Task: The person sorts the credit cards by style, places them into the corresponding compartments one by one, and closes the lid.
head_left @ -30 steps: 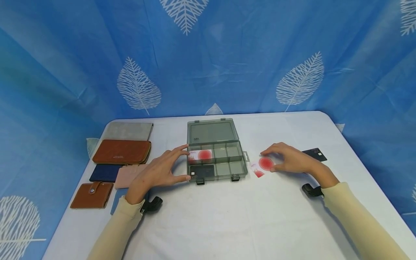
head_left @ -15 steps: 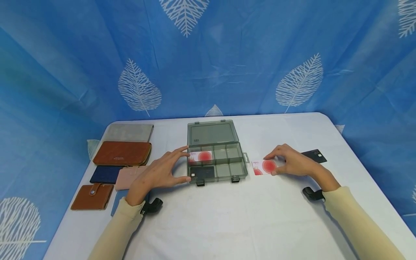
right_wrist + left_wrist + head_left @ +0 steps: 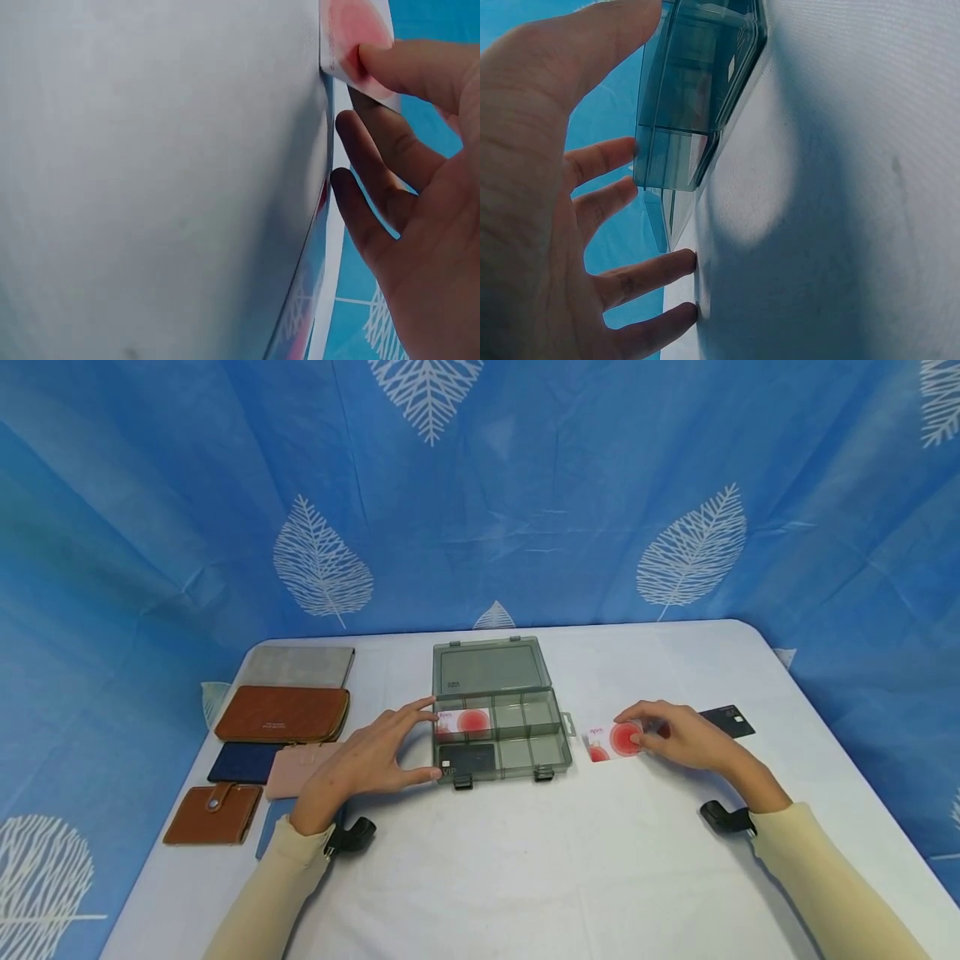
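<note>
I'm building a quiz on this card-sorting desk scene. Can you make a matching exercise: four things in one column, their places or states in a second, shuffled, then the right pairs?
Things
1. white-and-red card
2. organizer box
3. black card
4. brown zip wallet

Places or states
A. lies at the table's left edge
B. pinched by the right hand
C. lid open, steadied by the left hand
D. lies flat beyond the right hand

Pairs: 1-B, 2-C, 3-D, 4-A

white card, red circle (image 3: 617, 740) – lifted off table | open grey box (image 3: 498, 727) – flat
</note>
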`<state>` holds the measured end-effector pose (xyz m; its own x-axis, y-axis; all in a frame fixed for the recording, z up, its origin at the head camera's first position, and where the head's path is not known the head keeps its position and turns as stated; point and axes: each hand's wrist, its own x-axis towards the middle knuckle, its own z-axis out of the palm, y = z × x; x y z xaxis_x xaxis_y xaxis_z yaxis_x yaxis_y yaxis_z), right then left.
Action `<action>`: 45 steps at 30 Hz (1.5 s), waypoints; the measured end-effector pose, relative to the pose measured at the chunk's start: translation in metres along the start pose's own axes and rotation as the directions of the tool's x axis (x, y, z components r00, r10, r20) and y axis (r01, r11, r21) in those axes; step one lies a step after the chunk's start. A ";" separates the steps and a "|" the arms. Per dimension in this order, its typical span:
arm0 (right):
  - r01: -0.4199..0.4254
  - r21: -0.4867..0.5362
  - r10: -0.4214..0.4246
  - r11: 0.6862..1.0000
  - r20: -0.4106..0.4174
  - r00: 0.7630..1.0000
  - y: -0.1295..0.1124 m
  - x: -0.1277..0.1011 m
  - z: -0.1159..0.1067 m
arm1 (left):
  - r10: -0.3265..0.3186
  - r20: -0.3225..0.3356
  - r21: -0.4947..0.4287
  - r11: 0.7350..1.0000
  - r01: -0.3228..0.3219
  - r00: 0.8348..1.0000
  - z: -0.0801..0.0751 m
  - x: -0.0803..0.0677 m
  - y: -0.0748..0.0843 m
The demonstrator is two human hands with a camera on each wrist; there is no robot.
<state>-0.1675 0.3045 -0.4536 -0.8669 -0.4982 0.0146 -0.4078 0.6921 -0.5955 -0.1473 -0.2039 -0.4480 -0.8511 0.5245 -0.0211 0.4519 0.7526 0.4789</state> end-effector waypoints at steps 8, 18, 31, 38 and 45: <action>-0.034 0.023 0.036 0.999 -0.093 0.995 -0.006 -0.003 -0.002 | 0.000 0.002 0.004 1.000 0.000 1.000 0.000 0.000 0.001; -0.043 0.036 0.048 0.998 -0.146 0.988 -0.020 0.006 -0.014 | -0.013 0.006 -0.008 1.000 0.013 1.000 -0.001 -0.001 0.002; -0.026 0.056 0.036 0.998 -0.180 0.983 -0.045 0.032 -0.019 | 0.004 0.006 -0.001 1.000 -0.004 1.000 -0.003 0.001 0.000; -0.004 0.105 0.020 0.994 -0.156 0.988 -0.061 0.054 -0.009 | 0.007 0.004 0.006 1.000 -0.007 1.000 -0.003 0.002 -0.002; 0.048 0.155 -0.025 0.987 -0.150 0.988 -0.077 0.079 0.002 | 0.003 0.006 0.008 1.000 -0.003 1.000 -0.003 0.003 -0.001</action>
<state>-0.2038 0.2109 -0.4087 -0.8897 -0.4314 0.1492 -0.3996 0.5782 -0.7114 -0.1507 -0.2045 -0.4460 -0.8483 0.5290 -0.0251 0.4564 0.7544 0.4717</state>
